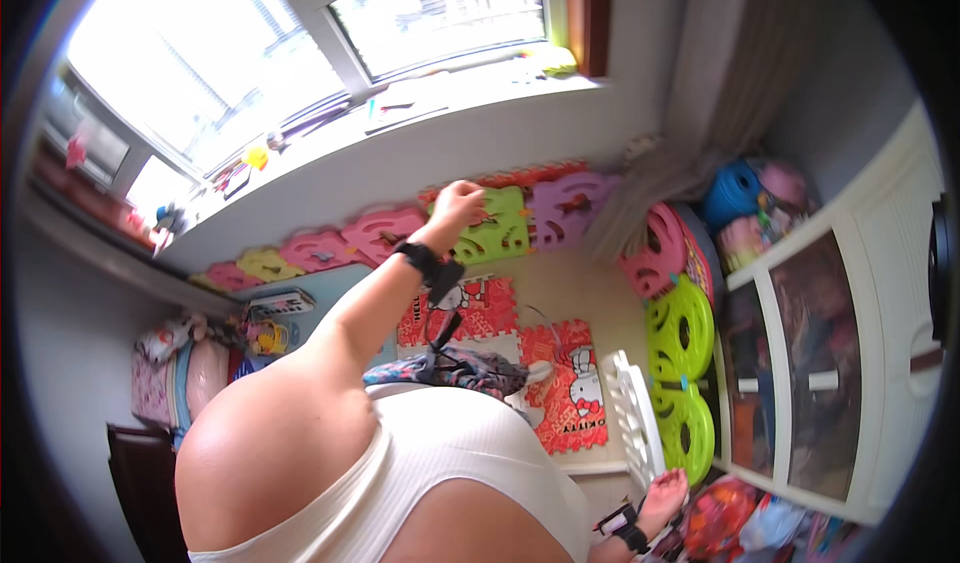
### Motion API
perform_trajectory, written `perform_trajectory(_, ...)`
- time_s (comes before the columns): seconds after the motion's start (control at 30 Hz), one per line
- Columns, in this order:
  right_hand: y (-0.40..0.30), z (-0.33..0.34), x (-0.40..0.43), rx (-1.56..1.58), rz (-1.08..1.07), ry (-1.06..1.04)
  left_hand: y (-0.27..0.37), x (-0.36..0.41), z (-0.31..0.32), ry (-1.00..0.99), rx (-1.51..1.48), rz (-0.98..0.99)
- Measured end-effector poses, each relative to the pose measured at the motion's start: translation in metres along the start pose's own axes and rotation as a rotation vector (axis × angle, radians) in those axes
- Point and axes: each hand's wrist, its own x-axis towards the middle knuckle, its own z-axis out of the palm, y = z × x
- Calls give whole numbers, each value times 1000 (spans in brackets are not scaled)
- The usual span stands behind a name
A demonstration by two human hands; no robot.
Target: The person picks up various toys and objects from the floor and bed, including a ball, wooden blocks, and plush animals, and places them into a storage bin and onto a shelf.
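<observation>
My left hand (461,206) is stretched out ahead, with a black strap (418,257) and a small device on the wrist. It overlaps the green plastic play-fence panel (501,225) below the window; whether it touches is unclear. Its fingers are bent, and their tips are too blurred to show if they hold anything. Down at the lower right, my right hand (664,494) has its palm up and its fingers loosely curled, with nothing visible in them. Near it are the lower end of a white slatted panel (636,420) and a lime-green fence panel (686,432).
Red printed foam mats (566,383) lie on the floor beside a bunched patterned cloth (465,368). Small items line the windowsill (450,105). A white cabinet (784,360) with dark glass doors stands right, with filled plastic bags (720,518) below it. A curtain (705,135) hangs in the corner.
</observation>
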Motion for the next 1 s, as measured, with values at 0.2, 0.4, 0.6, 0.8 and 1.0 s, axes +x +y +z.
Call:
perform_trajectory(0.2, 52, 178, 31, -117, 144, -329, -29, 9, -176, 309, -134, -39)
perform_trajectory(0.4, 142, 309, -24, -296, 208, -427, -65, 47, -289, 494, -182, -13)
perform_trajectory(0.6, 237, 387, -45, -516, 318, -420, -83, 119, -473, 1047, 394, 360)
perform_trajectory(0.8, 298, 487, -110, -684, 288, -525, -66, 161, -694, 1016, 1164, 13)
perform_trajectory(1.0, 320, 526, -137, -816, 244, -551, -31, 192, -769, 352, 1533, -88)
